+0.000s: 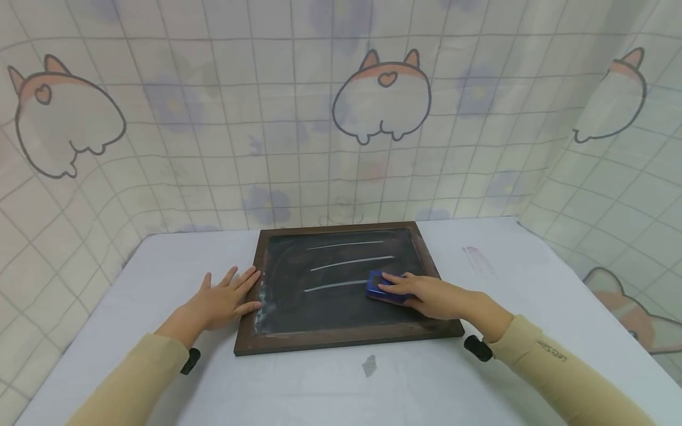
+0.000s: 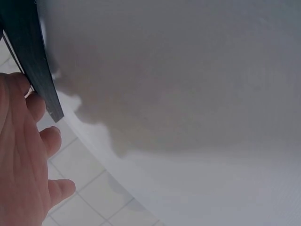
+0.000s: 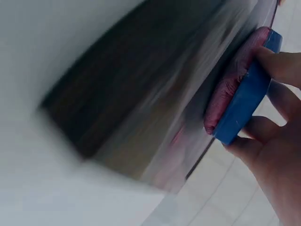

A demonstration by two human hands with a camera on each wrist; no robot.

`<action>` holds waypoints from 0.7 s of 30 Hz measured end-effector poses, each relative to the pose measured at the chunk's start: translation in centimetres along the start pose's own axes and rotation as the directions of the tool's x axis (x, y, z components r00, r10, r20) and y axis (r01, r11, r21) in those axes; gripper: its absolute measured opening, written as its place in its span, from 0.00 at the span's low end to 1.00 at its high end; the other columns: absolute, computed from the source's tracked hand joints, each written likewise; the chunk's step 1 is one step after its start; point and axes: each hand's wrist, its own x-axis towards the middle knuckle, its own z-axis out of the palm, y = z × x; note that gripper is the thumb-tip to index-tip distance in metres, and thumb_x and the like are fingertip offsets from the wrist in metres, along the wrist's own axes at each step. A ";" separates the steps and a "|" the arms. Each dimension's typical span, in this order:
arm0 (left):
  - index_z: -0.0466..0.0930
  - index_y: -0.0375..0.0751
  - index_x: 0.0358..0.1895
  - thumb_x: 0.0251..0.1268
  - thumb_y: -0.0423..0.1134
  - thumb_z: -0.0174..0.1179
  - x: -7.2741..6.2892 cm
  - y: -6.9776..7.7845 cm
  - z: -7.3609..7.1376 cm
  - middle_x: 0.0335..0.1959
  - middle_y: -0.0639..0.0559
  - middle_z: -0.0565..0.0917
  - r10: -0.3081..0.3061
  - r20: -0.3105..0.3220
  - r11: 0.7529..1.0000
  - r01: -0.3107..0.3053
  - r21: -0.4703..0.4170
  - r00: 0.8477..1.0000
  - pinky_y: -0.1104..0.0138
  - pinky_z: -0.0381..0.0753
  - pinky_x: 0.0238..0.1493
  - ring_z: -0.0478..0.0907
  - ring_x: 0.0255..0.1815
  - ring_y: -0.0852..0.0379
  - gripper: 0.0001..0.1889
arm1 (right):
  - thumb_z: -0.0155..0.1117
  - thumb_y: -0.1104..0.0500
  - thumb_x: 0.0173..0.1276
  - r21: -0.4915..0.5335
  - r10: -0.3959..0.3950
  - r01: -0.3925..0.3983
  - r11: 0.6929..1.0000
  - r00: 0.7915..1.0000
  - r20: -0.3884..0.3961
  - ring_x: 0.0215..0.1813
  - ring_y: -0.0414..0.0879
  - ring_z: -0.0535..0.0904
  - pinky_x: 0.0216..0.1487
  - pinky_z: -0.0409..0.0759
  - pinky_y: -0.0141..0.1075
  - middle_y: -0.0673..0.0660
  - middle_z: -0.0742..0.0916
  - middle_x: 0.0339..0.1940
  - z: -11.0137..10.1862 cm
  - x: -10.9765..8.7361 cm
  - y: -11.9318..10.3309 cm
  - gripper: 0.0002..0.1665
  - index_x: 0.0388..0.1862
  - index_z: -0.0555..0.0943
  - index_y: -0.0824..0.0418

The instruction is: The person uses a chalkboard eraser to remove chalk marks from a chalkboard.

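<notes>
A blackboard (image 1: pixel 330 313) in a brown wooden frame lies on the white table, with three white chalk lines across its surface. My right hand (image 1: pixel 434 294) grips a blue chalkboard eraser (image 1: pixel 375 287) at the right end of the lowest line. In the right wrist view the thumb and fingers hold the eraser's blue back (image 3: pixel 247 101), its pink pad (image 3: pixel 230 84) facing the board. My left hand (image 1: pixel 221 299) is spread, fingertips touching the frame's left side. The left wrist view shows those fingers beside the frame's dark edge (image 2: pixel 40 70).
A white cloth covers the table (image 1: pixel 298 390). Behind and beside it hangs a checked curtain (image 1: pixel 309 130) with cartoon animals. A small grey mark (image 1: pixel 369 365) lies in front of the board, and a faint reddish smear (image 1: pixel 479 260) is at its right.
</notes>
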 end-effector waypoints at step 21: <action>0.51 0.39 0.83 0.78 0.70 0.37 0.4 -0.4 0.4 0.83 0.41 0.51 -0.007 0.004 1.000 0.007 -0.006 1.000 0.25 0.40 0.69 0.48 0.81 0.31 0.45 | 0.58 0.62 0.80 -0.268 0.044 0.011 0.963 0.979 0.198 0.77 0.59 0.65 0.70 0.73 0.46 0.47 0.60 0.83 3.4 13.5 -11.7 0.38 0.83 0.60 0.42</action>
